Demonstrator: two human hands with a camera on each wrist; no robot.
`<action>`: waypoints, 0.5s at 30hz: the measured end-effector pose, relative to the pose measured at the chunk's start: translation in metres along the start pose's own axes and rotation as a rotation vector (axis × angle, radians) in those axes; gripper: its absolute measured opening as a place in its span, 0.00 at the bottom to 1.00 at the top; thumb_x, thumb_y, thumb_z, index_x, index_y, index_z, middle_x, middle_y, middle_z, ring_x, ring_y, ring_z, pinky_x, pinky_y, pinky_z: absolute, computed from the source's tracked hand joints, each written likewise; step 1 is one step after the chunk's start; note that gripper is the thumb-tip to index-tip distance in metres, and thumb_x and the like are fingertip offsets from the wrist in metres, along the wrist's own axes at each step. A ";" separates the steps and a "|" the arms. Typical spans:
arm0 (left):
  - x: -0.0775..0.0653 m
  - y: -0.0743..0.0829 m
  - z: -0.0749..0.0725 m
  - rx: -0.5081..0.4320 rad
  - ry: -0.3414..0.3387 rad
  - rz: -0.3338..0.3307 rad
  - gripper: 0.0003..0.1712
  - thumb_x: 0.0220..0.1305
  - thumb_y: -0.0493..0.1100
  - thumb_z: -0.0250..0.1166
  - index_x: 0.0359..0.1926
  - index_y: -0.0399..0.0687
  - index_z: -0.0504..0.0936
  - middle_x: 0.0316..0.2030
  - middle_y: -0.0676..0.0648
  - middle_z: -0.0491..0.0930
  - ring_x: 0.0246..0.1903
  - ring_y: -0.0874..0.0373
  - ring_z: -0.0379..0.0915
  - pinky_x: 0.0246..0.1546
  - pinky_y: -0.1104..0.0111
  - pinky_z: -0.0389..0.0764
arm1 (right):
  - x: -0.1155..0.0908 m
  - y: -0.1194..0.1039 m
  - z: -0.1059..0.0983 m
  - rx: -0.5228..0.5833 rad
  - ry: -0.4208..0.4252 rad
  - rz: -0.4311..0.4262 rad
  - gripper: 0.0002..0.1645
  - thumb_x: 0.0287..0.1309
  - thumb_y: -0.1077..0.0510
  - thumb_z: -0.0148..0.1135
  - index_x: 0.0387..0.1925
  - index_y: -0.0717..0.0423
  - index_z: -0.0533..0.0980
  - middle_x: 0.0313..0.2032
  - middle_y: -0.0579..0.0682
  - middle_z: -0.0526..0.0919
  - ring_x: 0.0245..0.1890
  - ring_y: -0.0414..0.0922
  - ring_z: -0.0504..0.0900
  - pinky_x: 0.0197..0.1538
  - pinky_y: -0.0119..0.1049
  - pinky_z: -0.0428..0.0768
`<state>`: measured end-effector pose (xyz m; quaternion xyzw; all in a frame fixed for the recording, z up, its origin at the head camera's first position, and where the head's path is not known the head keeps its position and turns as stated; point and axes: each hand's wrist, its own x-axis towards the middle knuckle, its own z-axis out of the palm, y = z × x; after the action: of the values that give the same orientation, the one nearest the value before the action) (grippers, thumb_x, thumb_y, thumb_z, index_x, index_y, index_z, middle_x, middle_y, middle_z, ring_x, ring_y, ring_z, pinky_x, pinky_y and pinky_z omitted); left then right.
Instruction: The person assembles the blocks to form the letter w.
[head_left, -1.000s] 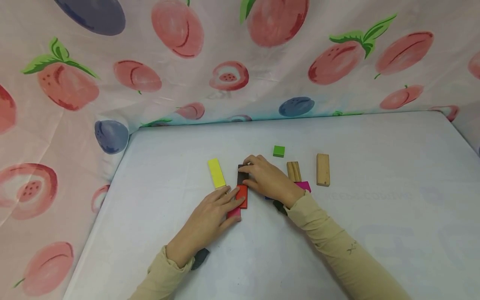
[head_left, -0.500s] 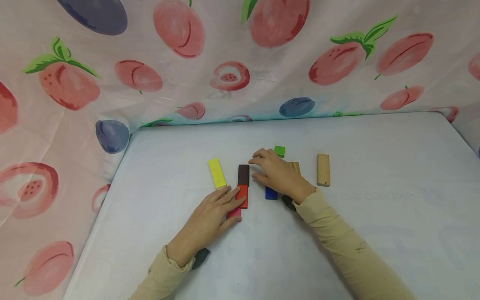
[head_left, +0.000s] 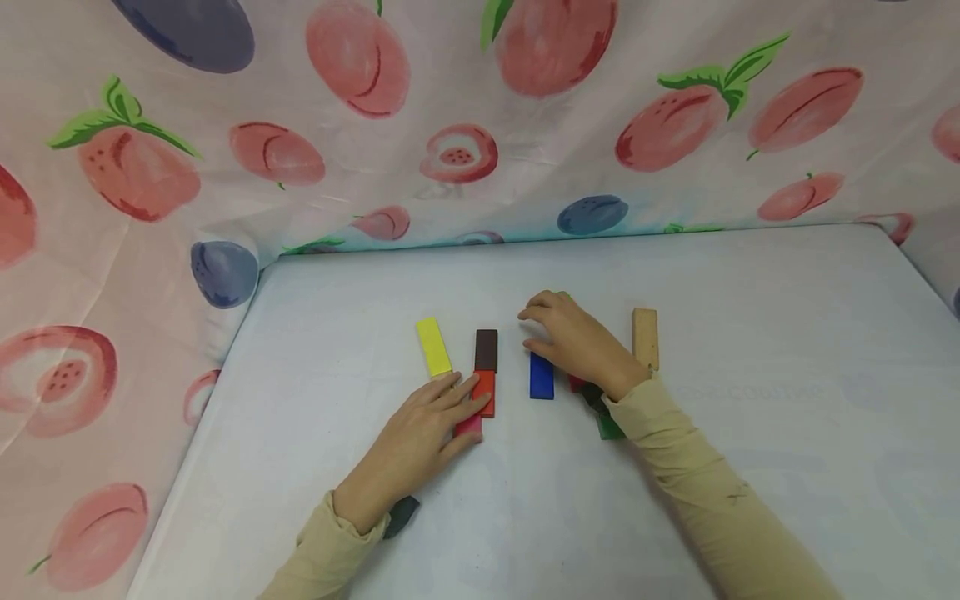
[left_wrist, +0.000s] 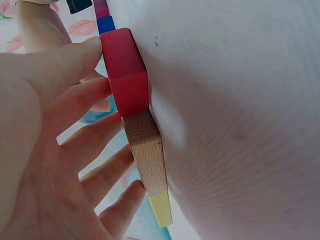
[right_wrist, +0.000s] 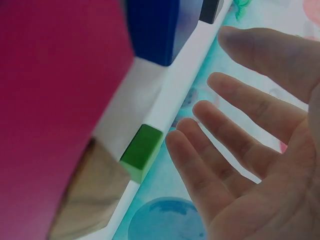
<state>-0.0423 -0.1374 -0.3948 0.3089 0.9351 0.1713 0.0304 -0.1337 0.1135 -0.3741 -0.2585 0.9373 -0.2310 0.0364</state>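
Note:
My left hand [head_left: 420, 429] rests with spread fingers over a row of blocks. Its fingertips touch the red block [head_left: 487, 390] and its thumb lies by the pink block [head_left: 468, 427]. Under those fingers, the left wrist view shows a wooden block [left_wrist: 150, 160] between a pinkish-red block [left_wrist: 125, 70] and the yellow block [left_wrist: 161, 210]. A dark brown block [head_left: 487, 350] lies end to end with the red one. Over the right-hand blocks hovers my right hand [head_left: 577, 337], fingers loosely bent, holding nothing. Nearest to it are a blue block [head_left: 542, 382] and a small green block [right_wrist: 142, 152].
A plain wooden block [head_left: 645, 337] stands beyond the right wrist. Close to the right wrist camera are a magenta block [right_wrist: 60, 95] and another wooden block [right_wrist: 92, 192]. Part of a dark green thing [head_left: 611, 427] shows below the right wrist. A fruit-print cloth [head_left: 525, 183] borders the white table [head_left: 525, 517].
My right hand has let go of the dark brown block and moved right, above the blue block, now covering the small green one. The left hand stays in place.

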 end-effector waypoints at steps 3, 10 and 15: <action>0.000 0.000 -0.001 -0.007 0.003 0.003 0.28 0.66 0.54 0.66 0.64 0.51 0.78 0.70 0.45 0.68 0.72 0.45 0.59 0.72 0.52 0.62 | -0.002 0.003 -0.002 0.003 0.000 0.012 0.22 0.62 0.58 0.67 0.56 0.64 0.78 0.57 0.60 0.76 0.59 0.56 0.72 0.63 0.49 0.76; 0.000 0.000 0.000 -0.012 0.008 0.007 0.28 0.66 0.54 0.66 0.64 0.51 0.78 0.70 0.46 0.69 0.71 0.45 0.60 0.72 0.53 0.62 | -0.004 0.011 -0.006 0.009 -0.001 0.040 0.23 0.61 0.60 0.68 0.56 0.66 0.78 0.57 0.62 0.76 0.58 0.57 0.72 0.63 0.50 0.75; -0.001 -0.001 0.001 -0.010 0.006 0.007 0.28 0.66 0.54 0.66 0.64 0.51 0.78 0.70 0.46 0.68 0.72 0.45 0.59 0.72 0.52 0.62 | 0.000 0.016 -0.009 0.001 0.002 0.057 0.23 0.62 0.60 0.67 0.56 0.66 0.78 0.57 0.62 0.75 0.58 0.58 0.71 0.62 0.51 0.75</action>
<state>-0.0420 -0.1379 -0.3957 0.3116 0.9332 0.1770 0.0285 -0.1425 0.1295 -0.3731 -0.2316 0.9442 -0.2304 0.0423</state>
